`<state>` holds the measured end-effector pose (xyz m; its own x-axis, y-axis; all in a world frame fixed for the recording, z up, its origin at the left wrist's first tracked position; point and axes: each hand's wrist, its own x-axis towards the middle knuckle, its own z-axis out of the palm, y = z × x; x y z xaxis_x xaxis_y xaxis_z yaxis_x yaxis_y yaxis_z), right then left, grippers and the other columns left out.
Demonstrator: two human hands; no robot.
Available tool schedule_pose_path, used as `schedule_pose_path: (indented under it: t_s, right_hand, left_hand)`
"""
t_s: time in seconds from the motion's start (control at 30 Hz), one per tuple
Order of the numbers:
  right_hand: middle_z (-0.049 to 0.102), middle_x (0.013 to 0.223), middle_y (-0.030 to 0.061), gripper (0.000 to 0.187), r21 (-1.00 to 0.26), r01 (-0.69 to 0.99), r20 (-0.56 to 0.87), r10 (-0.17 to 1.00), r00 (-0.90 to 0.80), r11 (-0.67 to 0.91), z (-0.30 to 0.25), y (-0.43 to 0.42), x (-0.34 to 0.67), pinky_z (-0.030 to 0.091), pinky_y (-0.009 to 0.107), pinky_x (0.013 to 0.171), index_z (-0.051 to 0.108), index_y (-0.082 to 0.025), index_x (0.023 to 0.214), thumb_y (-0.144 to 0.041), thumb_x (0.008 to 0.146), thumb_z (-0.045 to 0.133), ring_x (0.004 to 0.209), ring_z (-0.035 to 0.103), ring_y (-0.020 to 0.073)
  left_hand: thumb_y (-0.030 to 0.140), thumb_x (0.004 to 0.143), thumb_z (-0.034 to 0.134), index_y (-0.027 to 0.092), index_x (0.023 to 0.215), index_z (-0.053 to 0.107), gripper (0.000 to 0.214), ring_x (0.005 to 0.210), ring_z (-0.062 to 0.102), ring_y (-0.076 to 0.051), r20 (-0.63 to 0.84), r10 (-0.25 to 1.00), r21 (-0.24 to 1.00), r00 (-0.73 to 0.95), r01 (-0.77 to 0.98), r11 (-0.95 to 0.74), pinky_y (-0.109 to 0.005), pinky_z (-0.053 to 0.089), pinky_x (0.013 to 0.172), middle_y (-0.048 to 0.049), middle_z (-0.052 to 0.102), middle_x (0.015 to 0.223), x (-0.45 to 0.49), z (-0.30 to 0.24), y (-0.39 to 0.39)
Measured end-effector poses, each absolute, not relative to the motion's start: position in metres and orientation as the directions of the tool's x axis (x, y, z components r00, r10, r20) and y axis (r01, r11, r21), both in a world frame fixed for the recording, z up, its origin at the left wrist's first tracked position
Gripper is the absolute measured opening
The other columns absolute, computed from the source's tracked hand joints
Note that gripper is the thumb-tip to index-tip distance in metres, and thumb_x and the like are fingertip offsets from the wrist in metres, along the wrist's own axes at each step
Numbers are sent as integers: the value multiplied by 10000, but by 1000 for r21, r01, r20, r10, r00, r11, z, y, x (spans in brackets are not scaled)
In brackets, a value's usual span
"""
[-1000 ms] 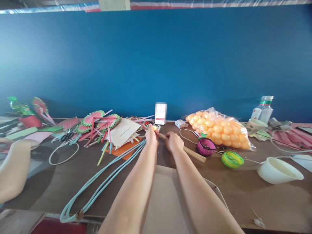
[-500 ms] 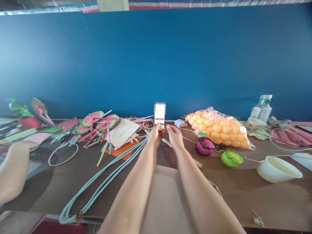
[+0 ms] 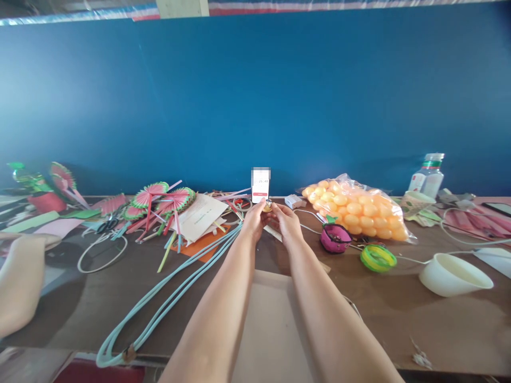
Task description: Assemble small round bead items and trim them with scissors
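Observation:
My left hand (image 3: 254, 219) and my right hand (image 3: 286, 219) meet at the middle of the table, both closed on a small round gold-coloured object (image 3: 267, 206). Its exact kind is too small to make out, and the fingers cover part of it. Just behind the fingers a phone (image 3: 260, 185) stands upright with a lit white screen and a red bar near its bottom. A pale flat strip (image 3: 273, 232) lies under my right hand. To the right sit a small purple pouch (image 3: 336, 237) and a yellow-green ring-shaped roll (image 3: 378, 258).
A clear bag of orange balls (image 3: 359, 210) lies back right, near a white cup (image 3: 455, 275) and bottles (image 3: 428, 175). Left are watermelon-patterned paper fans (image 3: 150, 196), papers (image 3: 202, 215) and looped light-blue tubing (image 3: 159, 295). Another person's arm (image 3: 22, 279) rests at far left.
My right hand has moved left to the gold object, and its fingers now close on it beside my left hand. Digits now show on the phone screen.

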<state>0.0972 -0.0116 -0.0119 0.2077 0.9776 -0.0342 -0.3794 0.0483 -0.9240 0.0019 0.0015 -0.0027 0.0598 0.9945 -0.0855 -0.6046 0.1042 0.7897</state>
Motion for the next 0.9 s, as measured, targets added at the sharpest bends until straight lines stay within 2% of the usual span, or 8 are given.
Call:
schedule_pose_path:
  t_s: [0.27,0.57,0.9]
  right_hand:
    - [734,789,20,477,-946,-315,6,971,237,83,-12,-12,97,512,254,633,741,-193,920,-538,597,811,736,668,161]
    - [730,815,20,517,-928,-364,1,980,200,75,-11,-13,97,488,244,615,724,-187,929,-531,559,837,720,657,144]
    - [730,811,21,484,-945,-321,-16,975,220,57,-14,-10,95,492,240,604,719,-196,904,-541,581,824,716,658,146]
  left_hand:
    - [412,788,771,119,810,662,314,543,574,-74,-84,994,797,67,-595,107,-186,435,522,-17,628,673,2,-2,2]
    - [385,770,792,114,820,668,302,539,554,-69,-74,996,786,57,-611,94,-191,431,531,-12,622,676,2,-2,1]
    - [389,746,812,117,796,666,312,524,547,-66,-114,993,803,26,-586,108,-181,435,524,-9,613,654,3,-1,0]
